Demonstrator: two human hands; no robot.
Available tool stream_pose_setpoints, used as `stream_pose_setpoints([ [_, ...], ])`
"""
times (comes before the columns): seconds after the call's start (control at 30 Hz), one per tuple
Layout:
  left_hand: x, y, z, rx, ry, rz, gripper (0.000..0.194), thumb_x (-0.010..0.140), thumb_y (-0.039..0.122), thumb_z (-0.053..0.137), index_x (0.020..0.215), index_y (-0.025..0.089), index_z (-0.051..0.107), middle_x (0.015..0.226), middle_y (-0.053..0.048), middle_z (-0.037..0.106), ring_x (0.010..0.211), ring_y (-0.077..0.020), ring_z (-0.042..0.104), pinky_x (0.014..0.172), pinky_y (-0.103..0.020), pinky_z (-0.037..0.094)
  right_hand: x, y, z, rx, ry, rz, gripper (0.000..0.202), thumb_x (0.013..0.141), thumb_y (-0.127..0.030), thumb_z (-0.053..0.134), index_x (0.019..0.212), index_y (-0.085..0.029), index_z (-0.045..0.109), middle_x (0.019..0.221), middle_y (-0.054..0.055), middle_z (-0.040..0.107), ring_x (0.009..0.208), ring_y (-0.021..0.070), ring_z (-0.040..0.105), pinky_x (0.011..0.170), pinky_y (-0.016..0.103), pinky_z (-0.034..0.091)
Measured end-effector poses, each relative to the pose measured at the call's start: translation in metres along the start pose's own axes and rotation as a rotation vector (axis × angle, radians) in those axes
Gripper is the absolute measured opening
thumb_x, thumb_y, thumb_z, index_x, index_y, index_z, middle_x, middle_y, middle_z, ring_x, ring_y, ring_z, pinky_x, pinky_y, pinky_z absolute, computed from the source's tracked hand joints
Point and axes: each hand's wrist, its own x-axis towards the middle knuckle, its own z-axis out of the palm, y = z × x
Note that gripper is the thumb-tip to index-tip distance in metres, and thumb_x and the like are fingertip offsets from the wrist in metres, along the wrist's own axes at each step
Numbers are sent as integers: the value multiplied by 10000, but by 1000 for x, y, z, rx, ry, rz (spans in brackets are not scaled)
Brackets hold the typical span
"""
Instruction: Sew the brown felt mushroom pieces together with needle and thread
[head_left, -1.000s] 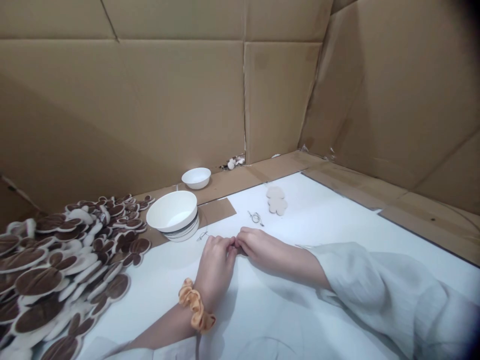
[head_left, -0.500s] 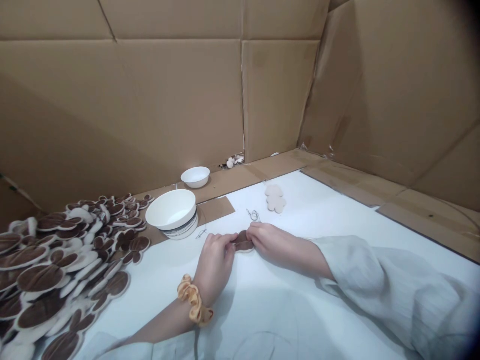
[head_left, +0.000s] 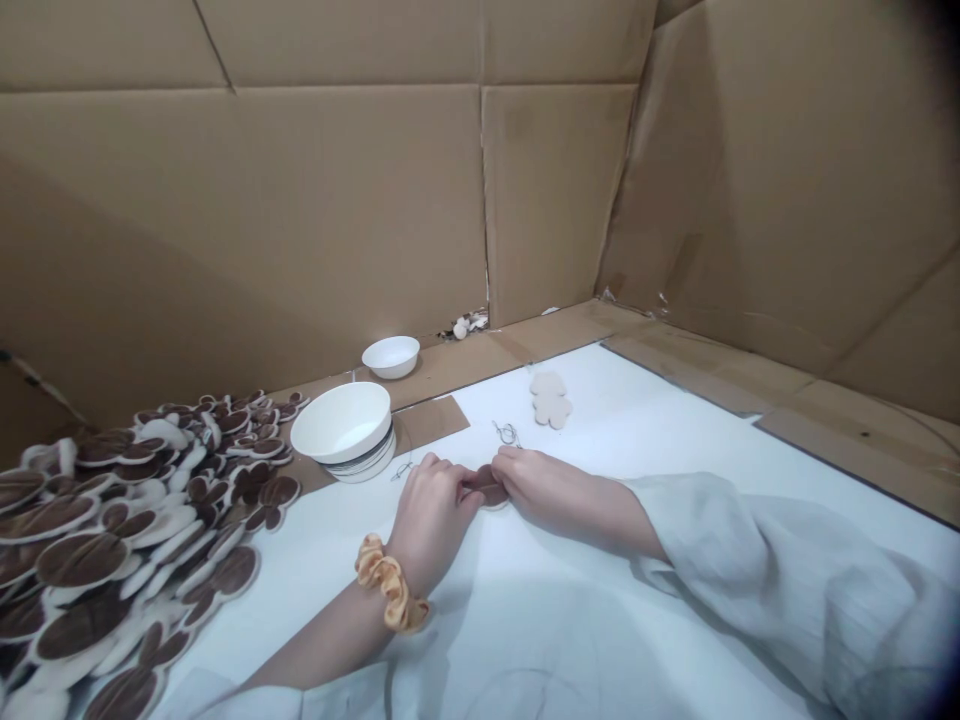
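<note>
Between my two hands is a small brown fabric piece with a pale edge, just above or on the white board; I cannot tell which. My left hand, with an orange scrunchie at the wrist, pinches its left side. My right hand grips the right side, its fingers curled and partly hidden. Dark thread lies loosely tangled just beyond my right hand. More thread rests beyond my left hand. Farther back lie pale flower-shaped pieces.
A big heap of brown-and-white fabric pieces fills the left side. Stacked white bowls stand beside it, with a smaller white bowl behind. Cardboard walls enclose the back and right.
My left hand has shifted slightly right and turned inward, its fingers covering more of the brown piece's left side. My right hand stays almost in place.
</note>
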Motion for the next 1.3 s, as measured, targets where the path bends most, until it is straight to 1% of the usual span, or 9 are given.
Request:
stream_pose_setpoints([
  [0.2, 6, -2, 2, 40, 26, 112, 143, 751, 124, 509, 740, 171, 643, 776, -45, 596, 845, -207, 459, 787, -339, 398, 0, 0, -2, -112, 10, -102, 230, 890, -178, 347, 833, -112, 560, 856, 87, 523, 717, 155, 517, 659, 290, 406],
  [0.3, 10, -4, 3, 40, 25, 153, 133, 750, 117, 512, 703, 170, 625, 760, -41, 602, 823, -202, 465, 776, -344, 402, 1, 3, -1, -82, 27, -177, 219, 893, -230, 385, 859, -118, 570, 888, 79, 513, 758, 158, 521, 706, 305, 424],
  [0.47, 15, -8, 3, 62, 34, 204, 148, 743, 100, 503, 677, 182, 606, 744, -31, 610, 819, -197, 489, 752, -348, 387, 8, 14, 3, -69, 36, -285, 247, 893, -150, 358, 811, -124, 589, 842, 65, 526, 766, 150, 517, 718, 292, 430],
  [0.73, 16, -9, 4, 65, 17, 203, 123, 752, 112, 505, 685, 173, 588, 768, -28, 618, 837, -191, 501, 749, -335, 372, 9, 14, 4, -1, 87, -239, 262, 849, -70, 349, 744, -131, 581, 794, 39, 522, 671, 107, 507, 660, 244, 430],
  [0.9, 16, -10, 3, 52, 24, 207, 119, 752, 120, 512, 673, 175, 582, 761, -27, 616, 827, -192, 493, 745, -341, 366, 8, 17, 3, -2, 62, -322, 195, 871, -229, 436, 821, -126, 594, 879, 68, 539, 773, 145, 525, 744, 285, 443],
  [1.0, 15, -9, 3, 43, 28, 212, 117, 752, 128, 513, 674, 177, 585, 753, -25, 613, 824, -191, 490, 745, -344, 361, 9, 20, 1, 58, 17, -374, 179, 866, -240, 464, 817, -132, 598, 850, 62, 552, 798, 145, 524, 761, 275, 435],
  [1.07, 14, -9, 3, 41, 23, 212, 116, 755, 130, 511, 682, 176, 589, 756, -23, 615, 829, -191, 493, 749, -345, 357, 10, 21, 0, 115, 14, -355, 145, 846, -217, 498, 761, -140, 587, 823, 48, 558, 784, 134, 523, 751, 260, 427],
  [1.17, 14, -9, 3, 43, 16, 209, 126, 755, 123, 504, 686, 178, 594, 756, -22, 619, 827, -190, 496, 749, -346, 352, 12, 21, 1, 195, 48, -248, 89, 779, -194, 579, 706, -157, 544, 721, -1, 539, 689, 111, 496, 658, 228, 407],
  [1.3, 14, -10, 3, 30, 23, 214, 128, 746, 116, 507, 682, 182, 596, 748, -20, 619, 823, -190, 496, 742, -340, 352, 13, 21, 4, 339, 57, -149, 104, 725, -168, 614, 806, -172, 549, 689, -29, 539, 642, 96, 483, 593, 199, 385],
])
